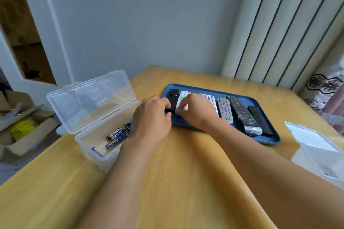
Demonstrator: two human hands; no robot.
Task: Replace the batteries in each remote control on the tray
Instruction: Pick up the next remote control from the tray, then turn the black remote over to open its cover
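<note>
A blue tray [240,96] on the wooden table holds several remotes side by side. At its left end lies a slim black remote [172,98]; my left hand [151,115] grips its near end with curled fingers. Beside it is a white remote with coloured buttons [183,97]; my right hand [198,109] pinches its near end. Further right lie another white remote [210,99], partly hidden by my right hand, a grey remote [225,109], a long black remote [242,115] and a short black one [259,120]. A clear box [89,135] with its lid up holds several blue batteries [116,135].
A second clear plastic box [316,147] with its lid open stands at the table's right edge. Cardboard boxes [22,128] sit on the floor to the left. A wall and striped curtain close off the back; a bare stretch of table lies near me.
</note>
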